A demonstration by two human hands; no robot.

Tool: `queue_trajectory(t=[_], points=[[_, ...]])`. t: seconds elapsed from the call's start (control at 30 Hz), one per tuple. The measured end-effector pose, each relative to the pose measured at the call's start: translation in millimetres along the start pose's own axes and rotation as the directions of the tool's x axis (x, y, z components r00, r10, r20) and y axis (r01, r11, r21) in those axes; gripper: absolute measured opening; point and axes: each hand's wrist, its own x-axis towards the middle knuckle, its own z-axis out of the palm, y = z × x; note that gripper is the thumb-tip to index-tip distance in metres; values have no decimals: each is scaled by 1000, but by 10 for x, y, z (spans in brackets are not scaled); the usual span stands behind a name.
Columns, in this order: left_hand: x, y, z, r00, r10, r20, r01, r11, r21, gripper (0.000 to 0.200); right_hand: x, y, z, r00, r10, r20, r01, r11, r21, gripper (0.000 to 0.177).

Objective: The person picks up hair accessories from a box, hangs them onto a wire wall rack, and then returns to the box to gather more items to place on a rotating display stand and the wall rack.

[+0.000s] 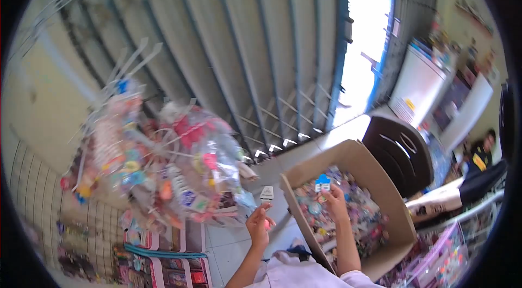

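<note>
Right hand pinches blue-topped white card over cardboard box; left hand, left of box, pinches white dark-printed tag.

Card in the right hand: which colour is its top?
The card top is blue, clearest in head view.

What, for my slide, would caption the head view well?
Right hand holds a blue-topped card over a cardboard box of small colourful items; left hand holds a white card.

The left hand is pinching at its fingertips, the left forearm slanting back below the grip; the right hand is also pinching, the right forearm extending beneath.
</note>
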Motion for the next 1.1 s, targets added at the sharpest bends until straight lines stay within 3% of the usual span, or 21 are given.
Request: queue_trajectory(t=[0.07, 0.23, 0.27, 0.33, 0.37, 0.4, 0.47, 0.53, 0.67, 0.73, 0.8, 0.87, 0.9, 0.97, 1.03, 1.1], points=[[18, 170, -126, 982, 88, -167, -70, 992, 106, 21, 148, -228, 339, 992, 35, 121, -32, 999, -21, 14], [-168, 658, -490, 901, 322, -292, -293, 946, 140, 19, 257, -737, 1484, 913, -76, 402, 170, 964, -206, 13], [-257, 742, -599, 892, 333, -306, -306, 943, 134, 19, 200, -744, 1697, 904, -71, 421, 173, 962, -210, 13], [-390, 901, -825, 847, 390, -360, -341, 920, 196, 23, 100, -754, 2128, 805, -207, 557, 292, 954, -68, 12], [-398, 955, -934, 840, 404, -362, -359, 914, 189, 23, 104, -859, 2406, 682, -468, 562, 607, 791, -79, 14], [-456, 1054, -1138, 820, 430, -377, -380, 902, 204, 23, 79, -956, 2731, 483, -674, 559, 842, 532, -85, 17], [-579, 1132, -1311, 808, 436, -396, -374, 899, 227, 24, 128, -1149, 2997, 601, -728, 330, 786, 613, -78, 26], [-585, 1211, -1380, 773, 461, -436, -394, 887, 239, 22, 183, -1343, 3234, 734, -579, 354, 596, 799, 71, 31], [-606, 1436, -1365, 767, 463, -444, -436, 884, 170, 21, 474, -1206, 3471, 721, -563, 404, 569, 814, 118, 32], [-663, 1634, -1279, 645, 511, -568, -625, 780, -8, 26, 431, -1145, 3491, 669, -598, 440, 586, 790, 181, 33], [-736, 1902, -1265, 609, 591, -528, -691, 723, 12, 34, 422, -1154, 3404, 652, -568, 503, 561, 807, 184, 33], [-710, 2174, -1100, 408, 685, -604, -782, 604, 157, 42, 358, -1114, 3342, 637, -503, 584, 510, 843, 171, 33], [-713, 2330, -968, 406, 680, -611, -778, 608, 159, 42, 276, -1123, 3358, 578, -534, 618, 564, 808, 170, 32], [-721, 2602, -746, 431, 825, -367, -857, 501, 121, 49, 132, -1088, 3409, 458, -592, 663, 668, 721, 183, 33], [-663, 2660, -684, 457, 840, -293, -867, 494, 67, 50, 39, -991, 3465, 389, -625, 676, 720, 665, 200, 35], [-578, 2713, -567, 469, 856, -217, -877, 481, 4, 51, -14, -909, 3493, 139, -558, 818, 737, 610, 291, 32]])
